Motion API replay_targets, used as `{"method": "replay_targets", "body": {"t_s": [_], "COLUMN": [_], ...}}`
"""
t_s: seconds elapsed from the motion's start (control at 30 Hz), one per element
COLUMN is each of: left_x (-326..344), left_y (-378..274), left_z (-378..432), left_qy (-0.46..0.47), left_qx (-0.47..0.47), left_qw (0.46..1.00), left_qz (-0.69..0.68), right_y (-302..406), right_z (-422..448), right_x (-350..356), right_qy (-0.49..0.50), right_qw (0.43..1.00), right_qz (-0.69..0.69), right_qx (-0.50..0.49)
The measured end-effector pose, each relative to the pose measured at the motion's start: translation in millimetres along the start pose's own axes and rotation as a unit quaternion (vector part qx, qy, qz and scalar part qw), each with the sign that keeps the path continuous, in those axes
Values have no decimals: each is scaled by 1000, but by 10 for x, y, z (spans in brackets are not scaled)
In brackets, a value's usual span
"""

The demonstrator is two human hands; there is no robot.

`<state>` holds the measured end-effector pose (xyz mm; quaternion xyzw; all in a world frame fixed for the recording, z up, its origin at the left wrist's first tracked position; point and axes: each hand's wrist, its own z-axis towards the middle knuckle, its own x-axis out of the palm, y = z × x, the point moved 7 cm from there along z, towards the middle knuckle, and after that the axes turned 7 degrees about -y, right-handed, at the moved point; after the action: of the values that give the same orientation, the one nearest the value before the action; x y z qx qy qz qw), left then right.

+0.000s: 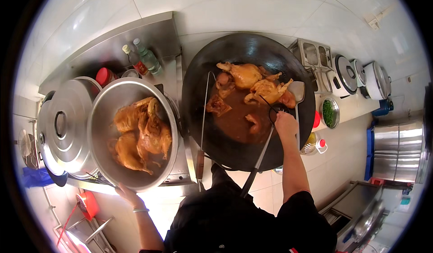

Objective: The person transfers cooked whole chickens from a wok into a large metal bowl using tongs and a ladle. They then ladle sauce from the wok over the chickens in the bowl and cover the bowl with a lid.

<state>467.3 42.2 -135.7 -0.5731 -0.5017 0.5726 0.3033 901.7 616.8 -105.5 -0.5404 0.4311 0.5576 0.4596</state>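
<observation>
My right hand (287,125) is closed on a thin black wire tool (270,107) above the right part of a large black wok (250,45). Whole cooked poultry (246,75) and loose meat pieces lie in brown liquid (233,119) in the wok. Below my hand, a long-handled ladle (263,155) leans over the near rim. A spatula (297,90) rests along the wok's right side, and a long metal hook with a wooden handle (200,161) lies across its left. My left hand (128,196) holds the near rim of a wide metal basin (101,151) containing several cooked birds (152,134).
Large lidded metal pots (72,128) crowd the basin's left side. Two bottles (147,58) and a red-lidded jar (105,76) stand behind it. To the wok's right are a bowl of chopped greens (328,112), an oil jug (311,145), a metal rack (313,55) and rice cookers (345,74).
</observation>
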Motion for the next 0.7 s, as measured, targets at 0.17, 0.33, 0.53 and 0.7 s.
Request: {"method": "replay_targets", "body": {"t_s": [0.17, 0.33, 0.53, 0.7], "left_x": [33, -14, -32, 20], "left_y": [85, 159, 162, 229], "left_z": [66, 110, 117, 170], "left_qy": [7, -11, -45, 9], "left_qx": [9, 11, 46, 11], "left_qw": [998, 995, 997, 999], "left_qz": [-64, -99, -48, -51], "right_y": [262, 461, -166, -578], "right_z": [260, 386, 185, 111], "right_x": [201, 403, 761, 899], "right_qy": [16, 61, -5, -72], "right_qw": [999, 997, 963, 861], "right_qz": [-28, 35, 263, 495], "right_qx": [-40, 17, 66, 89]}}
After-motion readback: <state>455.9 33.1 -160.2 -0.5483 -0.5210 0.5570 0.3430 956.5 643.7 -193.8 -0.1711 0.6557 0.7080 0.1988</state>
